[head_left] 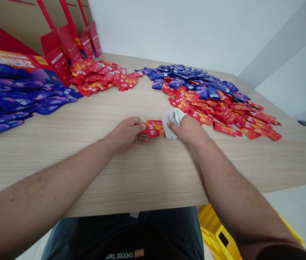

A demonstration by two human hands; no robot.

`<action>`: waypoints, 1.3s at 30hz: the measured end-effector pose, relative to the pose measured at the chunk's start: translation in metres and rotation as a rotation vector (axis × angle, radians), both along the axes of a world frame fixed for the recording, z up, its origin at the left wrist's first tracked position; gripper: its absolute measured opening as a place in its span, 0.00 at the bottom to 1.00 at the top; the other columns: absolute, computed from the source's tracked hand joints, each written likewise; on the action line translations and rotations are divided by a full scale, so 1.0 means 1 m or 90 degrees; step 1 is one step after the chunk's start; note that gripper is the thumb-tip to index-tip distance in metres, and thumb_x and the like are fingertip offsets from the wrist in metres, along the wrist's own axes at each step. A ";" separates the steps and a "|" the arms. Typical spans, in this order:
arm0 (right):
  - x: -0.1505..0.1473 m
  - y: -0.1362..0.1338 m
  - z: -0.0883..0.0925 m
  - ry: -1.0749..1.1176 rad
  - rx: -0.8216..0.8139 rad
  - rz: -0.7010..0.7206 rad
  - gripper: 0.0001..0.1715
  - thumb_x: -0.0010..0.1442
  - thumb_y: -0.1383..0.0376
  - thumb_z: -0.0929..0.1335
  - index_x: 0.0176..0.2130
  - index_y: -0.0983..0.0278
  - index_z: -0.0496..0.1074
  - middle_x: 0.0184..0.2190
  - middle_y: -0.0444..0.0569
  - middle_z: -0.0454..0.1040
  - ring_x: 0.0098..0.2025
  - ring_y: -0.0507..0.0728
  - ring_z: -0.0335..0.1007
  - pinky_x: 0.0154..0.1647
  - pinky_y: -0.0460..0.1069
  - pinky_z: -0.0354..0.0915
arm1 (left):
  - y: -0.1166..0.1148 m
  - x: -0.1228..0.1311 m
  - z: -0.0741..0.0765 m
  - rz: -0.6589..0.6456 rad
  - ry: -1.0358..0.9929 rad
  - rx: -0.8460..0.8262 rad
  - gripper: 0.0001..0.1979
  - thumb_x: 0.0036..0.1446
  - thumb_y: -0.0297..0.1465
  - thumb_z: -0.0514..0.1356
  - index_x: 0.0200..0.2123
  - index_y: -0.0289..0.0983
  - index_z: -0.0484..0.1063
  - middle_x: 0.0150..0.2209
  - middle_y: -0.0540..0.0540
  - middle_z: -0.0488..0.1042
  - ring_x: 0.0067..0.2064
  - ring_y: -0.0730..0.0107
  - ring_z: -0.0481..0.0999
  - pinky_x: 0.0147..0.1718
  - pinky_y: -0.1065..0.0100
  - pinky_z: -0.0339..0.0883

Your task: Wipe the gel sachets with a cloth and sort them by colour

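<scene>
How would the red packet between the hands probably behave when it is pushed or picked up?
The red packet is probably light: the left hand pinches just one end. It may be fairly stiff, showing no clear sag before the white cloth in the right hand. Looking flat, it would likely slide, not roll.

The left forearm (69,175) slants in from the lower left, the right forearm (227,173) from the lower right, both bare. The left hand (130,130) pinches, thumb (140,127) above bent fingers (142,138); the right hand (187,129) grips, its thumb pointing leftward. The hands are near, not touching.
</scene>
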State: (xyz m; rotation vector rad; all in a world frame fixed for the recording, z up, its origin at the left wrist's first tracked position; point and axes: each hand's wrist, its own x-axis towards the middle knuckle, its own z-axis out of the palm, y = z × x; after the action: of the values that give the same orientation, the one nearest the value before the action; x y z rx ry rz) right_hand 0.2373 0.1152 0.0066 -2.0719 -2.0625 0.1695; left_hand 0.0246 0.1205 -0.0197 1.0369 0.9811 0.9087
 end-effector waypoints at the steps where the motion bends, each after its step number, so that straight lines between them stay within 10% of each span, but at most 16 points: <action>1: 0.003 0.001 0.002 0.009 0.028 -0.024 0.24 0.63 0.51 0.65 0.46 0.67 0.77 0.41 0.60 0.80 0.44 0.65 0.77 0.40 0.53 0.69 | 0.000 0.000 0.000 0.005 0.002 0.000 0.07 0.56 0.24 0.60 0.28 0.35 0.64 0.29 0.46 0.76 0.30 0.68 0.79 0.31 0.66 0.76; 8: -0.016 -0.008 -0.002 0.038 -0.010 0.131 0.25 0.64 0.49 0.64 0.47 0.64 0.77 0.39 0.56 0.81 0.42 0.62 0.77 0.41 0.51 0.68 | 0.001 0.001 -0.002 -0.015 0.045 0.036 0.09 0.55 0.23 0.60 0.26 0.36 0.63 0.26 0.48 0.74 0.29 0.71 0.77 0.32 0.67 0.77; 13: 0.007 0.004 0.000 0.012 0.024 -0.014 0.24 0.63 0.52 0.65 0.48 0.67 0.76 0.43 0.61 0.80 0.45 0.65 0.77 0.42 0.53 0.68 | 0.001 0.002 0.000 0.024 0.042 0.019 0.10 0.54 0.24 0.61 0.27 0.36 0.61 0.33 0.45 0.76 0.33 0.68 0.79 0.28 0.68 0.76; 19: -0.010 -0.003 -0.002 0.076 0.016 0.110 0.25 0.64 0.49 0.64 0.47 0.64 0.76 0.41 0.57 0.81 0.43 0.63 0.77 0.41 0.51 0.68 | 0.000 0.001 0.000 -0.033 0.057 0.031 0.12 0.52 0.24 0.64 0.26 0.36 0.61 0.28 0.48 0.73 0.31 0.70 0.78 0.32 0.67 0.76; 25: 0.014 0.009 -0.003 0.047 0.044 -0.040 0.26 0.64 0.51 0.64 0.50 0.66 0.75 0.45 0.61 0.80 0.47 0.66 0.76 0.43 0.54 0.68 | 0.000 0.000 0.001 -0.007 0.033 0.012 0.09 0.53 0.22 0.59 0.26 0.36 0.60 0.32 0.45 0.76 0.32 0.69 0.79 0.29 0.67 0.76; 30: -0.004 -0.001 -0.001 0.079 0.027 0.078 0.25 0.64 0.49 0.63 0.48 0.64 0.76 0.42 0.57 0.80 0.46 0.63 0.77 0.43 0.52 0.68 | 0.000 0.000 0.001 -0.035 0.050 0.025 0.09 0.52 0.21 0.58 0.25 0.36 0.60 0.28 0.46 0.75 0.30 0.70 0.78 0.31 0.67 0.76; 39: 0.004 0.001 0.000 0.079 0.084 -0.003 0.27 0.65 0.51 0.62 0.52 0.65 0.74 0.45 0.59 0.80 0.49 0.65 0.76 0.45 0.54 0.68 | 0.000 0.001 0.001 -0.021 0.054 0.016 0.09 0.53 0.22 0.59 0.26 0.36 0.60 0.29 0.47 0.75 0.30 0.69 0.79 0.30 0.66 0.76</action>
State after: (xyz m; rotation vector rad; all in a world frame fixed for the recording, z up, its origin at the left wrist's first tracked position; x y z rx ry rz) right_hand 0.2413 0.1165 0.0064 -1.9387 -1.9406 0.1531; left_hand 0.0251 0.1205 -0.0189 1.1175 1.0221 0.8578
